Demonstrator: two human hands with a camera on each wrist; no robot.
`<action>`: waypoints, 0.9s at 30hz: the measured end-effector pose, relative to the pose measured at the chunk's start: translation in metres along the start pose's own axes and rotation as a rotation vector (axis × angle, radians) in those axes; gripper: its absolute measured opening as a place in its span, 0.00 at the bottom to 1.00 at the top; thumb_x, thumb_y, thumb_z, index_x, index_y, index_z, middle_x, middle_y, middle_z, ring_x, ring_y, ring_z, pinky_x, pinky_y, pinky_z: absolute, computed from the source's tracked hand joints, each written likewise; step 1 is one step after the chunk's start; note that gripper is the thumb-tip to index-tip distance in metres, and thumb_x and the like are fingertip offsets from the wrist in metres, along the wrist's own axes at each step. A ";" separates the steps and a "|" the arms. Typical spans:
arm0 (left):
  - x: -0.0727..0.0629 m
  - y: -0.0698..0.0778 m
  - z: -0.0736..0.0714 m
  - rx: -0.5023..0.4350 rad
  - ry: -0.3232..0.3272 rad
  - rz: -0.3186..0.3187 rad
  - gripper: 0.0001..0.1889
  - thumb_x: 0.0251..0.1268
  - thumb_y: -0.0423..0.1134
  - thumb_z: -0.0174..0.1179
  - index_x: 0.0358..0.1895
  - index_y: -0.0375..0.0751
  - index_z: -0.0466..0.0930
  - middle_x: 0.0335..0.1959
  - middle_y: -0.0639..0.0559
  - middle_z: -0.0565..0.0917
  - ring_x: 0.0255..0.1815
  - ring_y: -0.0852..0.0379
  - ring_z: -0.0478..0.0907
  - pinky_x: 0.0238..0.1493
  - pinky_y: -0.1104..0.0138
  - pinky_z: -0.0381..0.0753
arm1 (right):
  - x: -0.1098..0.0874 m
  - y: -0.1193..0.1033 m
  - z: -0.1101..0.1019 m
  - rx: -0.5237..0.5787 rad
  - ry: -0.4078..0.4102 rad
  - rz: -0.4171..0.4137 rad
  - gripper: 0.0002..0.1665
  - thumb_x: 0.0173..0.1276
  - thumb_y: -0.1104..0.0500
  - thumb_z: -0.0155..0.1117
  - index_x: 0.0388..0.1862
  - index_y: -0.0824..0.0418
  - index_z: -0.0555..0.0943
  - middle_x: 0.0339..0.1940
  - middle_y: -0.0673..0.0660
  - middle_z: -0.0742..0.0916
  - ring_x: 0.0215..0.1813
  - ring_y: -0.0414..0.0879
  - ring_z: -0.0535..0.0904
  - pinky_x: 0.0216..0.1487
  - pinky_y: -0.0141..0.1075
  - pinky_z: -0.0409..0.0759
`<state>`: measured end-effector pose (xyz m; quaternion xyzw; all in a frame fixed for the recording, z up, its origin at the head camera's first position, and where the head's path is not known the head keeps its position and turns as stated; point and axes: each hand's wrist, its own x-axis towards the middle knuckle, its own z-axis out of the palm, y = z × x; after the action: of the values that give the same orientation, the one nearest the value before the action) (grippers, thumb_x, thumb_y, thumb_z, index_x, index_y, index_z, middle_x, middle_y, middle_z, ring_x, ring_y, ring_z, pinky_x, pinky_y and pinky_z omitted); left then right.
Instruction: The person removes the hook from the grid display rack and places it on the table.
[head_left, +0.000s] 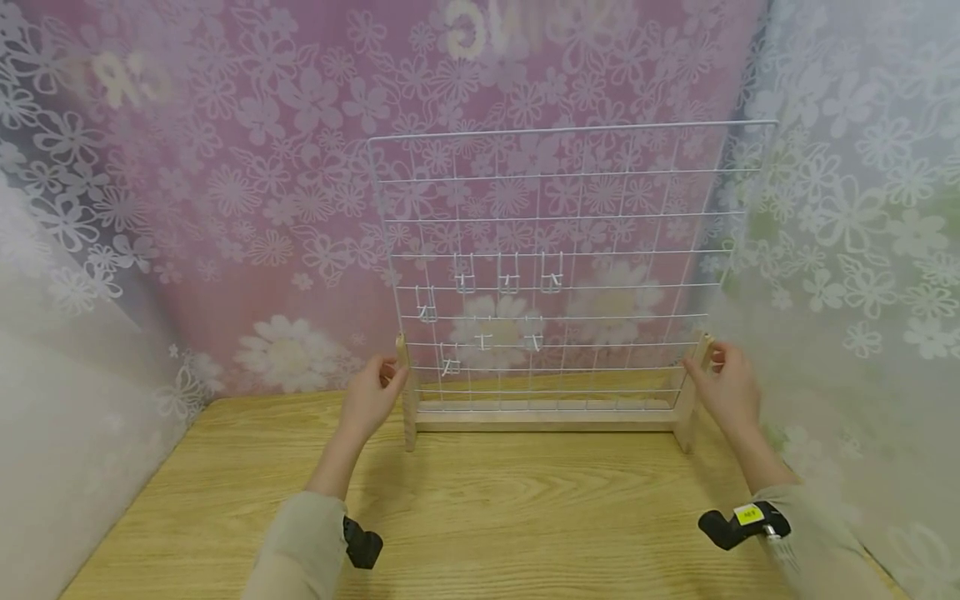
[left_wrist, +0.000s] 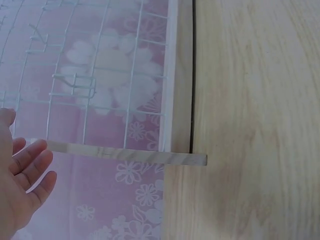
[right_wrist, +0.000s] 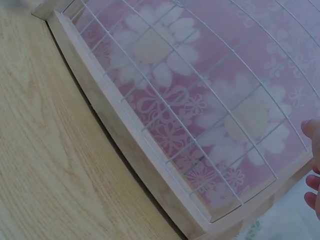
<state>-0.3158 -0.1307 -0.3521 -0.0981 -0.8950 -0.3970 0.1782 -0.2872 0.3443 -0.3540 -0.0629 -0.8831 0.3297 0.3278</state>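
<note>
A white wire grid panel (head_left: pixel 573 131) stands upright in a wooden base, with a crossbar (head_left: pixel 545 422) along the bottom. Several white wire hooks (head_left: pixel 552 282) hang on its left and middle part. My left hand (head_left: pixel 370 396) pinches the upper end of the left wooden side post (head_left: pixel 409 412) between thumb and fingers. On the other side, my right hand (head_left: pixel 727 392) holds the top of the right side post (head_left: pixel 686 417) the same way. In the left wrist view, the left fingers (left_wrist: pixel 36 162) lie along the outer side of the post, the thumb on the inner side.
The stand rests on a wood-grain table (head_left: pixel 540 517). A pink floral curtain (head_left: pixel 262 208) hangs right behind the grid, and pale floral sheeting (head_left: pixel 862 275) closes off the right side. Black wrist cameras (head_left: pixel 742 525) sit on both sleeves.
</note>
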 end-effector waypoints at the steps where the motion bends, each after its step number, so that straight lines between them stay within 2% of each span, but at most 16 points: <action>1: 0.001 0.001 -0.001 0.003 -0.004 0.004 0.22 0.68 0.47 0.52 0.56 0.32 0.71 0.40 0.43 0.80 0.40 0.47 0.76 0.39 0.56 0.76 | 0.002 0.000 -0.001 0.002 -0.001 0.001 0.30 0.67 0.53 0.56 0.56 0.77 0.66 0.46 0.74 0.74 0.46 0.66 0.71 0.41 0.55 0.68; 8: 0.009 0.005 -0.007 0.031 -0.051 0.011 0.22 0.69 0.49 0.50 0.56 0.34 0.71 0.41 0.43 0.79 0.41 0.48 0.75 0.39 0.56 0.75 | 0.014 0.001 -0.009 -0.017 -0.006 0.002 0.28 0.68 0.53 0.56 0.53 0.77 0.69 0.41 0.72 0.76 0.43 0.64 0.72 0.36 0.47 0.67; 12: 0.011 0.008 -0.010 0.045 -0.073 0.003 0.24 0.69 0.52 0.48 0.57 0.36 0.70 0.43 0.44 0.79 0.42 0.48 0.75 0.39 0.57 0.75 | 0.023 0.000 -0.014 -0.023 -0.030 0.010 0.28 0.68 0.52 0.55 0.53 0.77 0.69 0.41 0.72 0.76 0.43 0.64 0.73 0.36 0.46 0.68; 19: 0.016 0.013 -0.014 0.039 -0.071 0.019 0.22 0.69 0.50 0.50 0.54 0.35 0.73 0.41 0.43 0.79 0.41 0.48 0.75 0.39 0.57 0.75 | 0.038 0.002 -0.024 -0.093 -0.146 -0.014 0.33 0.69 0.46 0.53 0.55 0.76 0.68 0.44 0.74 0.76 0.44 0.66 0.73 0.38 0.54 0.69; 27: 0.019 0.017 -0.017 0.040 -0.091 0.020 0.22 0.70 0.51 0.48 0.53 0.36 0.74 0.42 0.42 0.80 0.42 0.47 0.75 0.41 0.56 0.75 | 0.041 -0.001 -0.029 -0.148 -0.273 0.004 0.40 0.69 0.38 0.47 0.54 0.76 0.67 0.46 0.76 0.76 0.45 0.68 0.73 0.38 0.55 0.71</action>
<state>-0.3239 -0.1313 -0.3219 -0.1212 -0.9090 -0.3722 0.1430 -0.3005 0.3725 -0.3150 -0.0430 -0.9413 0.2698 0.1984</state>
